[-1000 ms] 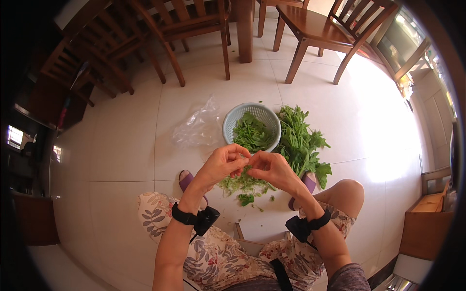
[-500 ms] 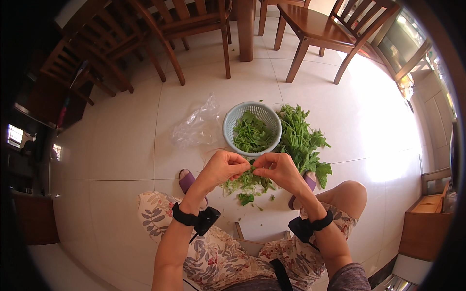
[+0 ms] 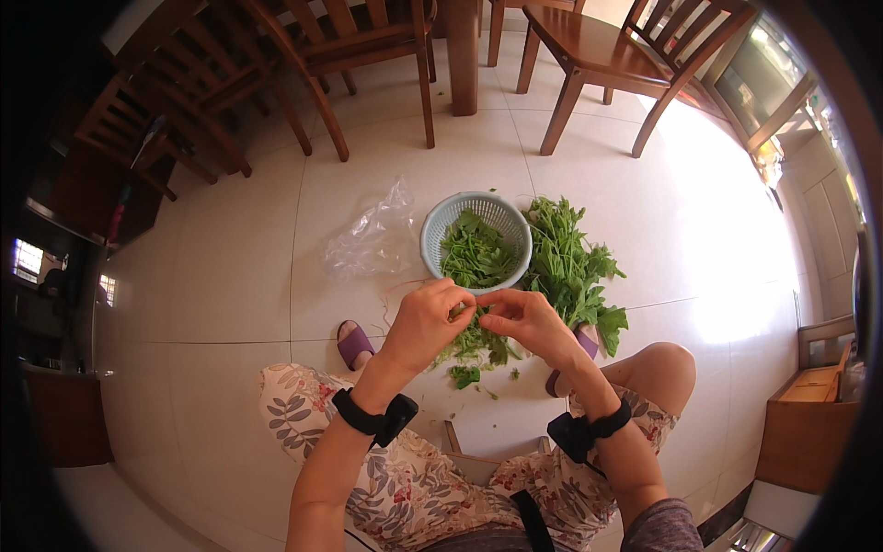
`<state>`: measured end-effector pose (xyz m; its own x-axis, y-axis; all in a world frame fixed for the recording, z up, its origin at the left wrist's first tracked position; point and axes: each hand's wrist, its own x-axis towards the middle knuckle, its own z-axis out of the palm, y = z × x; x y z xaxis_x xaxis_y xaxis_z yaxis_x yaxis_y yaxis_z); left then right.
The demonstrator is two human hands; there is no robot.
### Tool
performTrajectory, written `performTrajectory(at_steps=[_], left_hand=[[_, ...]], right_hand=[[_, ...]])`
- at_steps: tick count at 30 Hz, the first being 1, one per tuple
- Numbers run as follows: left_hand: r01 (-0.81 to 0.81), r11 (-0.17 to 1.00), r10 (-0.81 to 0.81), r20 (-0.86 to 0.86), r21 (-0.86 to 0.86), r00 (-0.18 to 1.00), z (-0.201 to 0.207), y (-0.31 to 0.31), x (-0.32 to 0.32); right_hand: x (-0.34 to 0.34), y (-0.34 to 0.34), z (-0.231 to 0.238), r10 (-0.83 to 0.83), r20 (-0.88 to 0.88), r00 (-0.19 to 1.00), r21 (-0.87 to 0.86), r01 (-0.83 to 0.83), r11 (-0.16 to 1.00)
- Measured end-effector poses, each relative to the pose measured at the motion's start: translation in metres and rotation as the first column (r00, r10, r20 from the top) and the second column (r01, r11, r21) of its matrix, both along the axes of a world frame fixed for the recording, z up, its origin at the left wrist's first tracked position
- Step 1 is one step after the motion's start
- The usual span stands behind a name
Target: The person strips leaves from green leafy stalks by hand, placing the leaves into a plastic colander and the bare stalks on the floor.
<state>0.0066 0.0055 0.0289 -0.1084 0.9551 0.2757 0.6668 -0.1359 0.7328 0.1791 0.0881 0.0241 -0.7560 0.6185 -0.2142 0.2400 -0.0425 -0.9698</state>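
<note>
My left hand [image 3: 427, 317] and my right hand [image 3: 527, 319] meet fingertip to fingertip just below the basket's near rim. Both are pinched closed; whatever lies between the fingers is too small and hidden to make out. Beyond them stands a grey-blue plastic basket [image 3: 431, 241] holding green leaves and stems [image 3: 476, 250]. A pile of leafy green vegetables [image 3: 572, 267] lies to the right of the basket. Under and just below my hands, leaf scraps and thin peelings [image 3: 467, 375] are scattered on the floor.
A crumpled clear plastic bag [image 3: 372, 241] lies left of the basket. My feet in purple slippers [image 3: 355, 345] flank the scraps. Wooden chairs [image 3: 598, 55] and a table leg [image 3: 463, 64] stand at the far side. A wooden cabinet [image 3: 805, 446] is at the right.
My left hand has turned at the wrist and shifted slightly up and right, its fingers now closer to the right hand's. The right hand stays nearly in place.
</note>
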Motion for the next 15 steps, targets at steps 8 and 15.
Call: performTrajectory(at_steps=[8, 15], left_hand=[[0.022, 0.990, -0.006, -0.113, 0.139, 0.994, 0.007, -0.001, 0.010], [0.095, 0.992, -0.088, -0.087, 0.081, 0.992, 0.009, -0.003, 0.007]], right_hand=[[0.001, -0.004, -0.003, -0.099, -0.097, 0.990, -0.240, 0.073, 0.968], [0.003, 0.007, -0.009, -0.297, -0.114, 0.948, -0.321, 0.248, 0.914]])
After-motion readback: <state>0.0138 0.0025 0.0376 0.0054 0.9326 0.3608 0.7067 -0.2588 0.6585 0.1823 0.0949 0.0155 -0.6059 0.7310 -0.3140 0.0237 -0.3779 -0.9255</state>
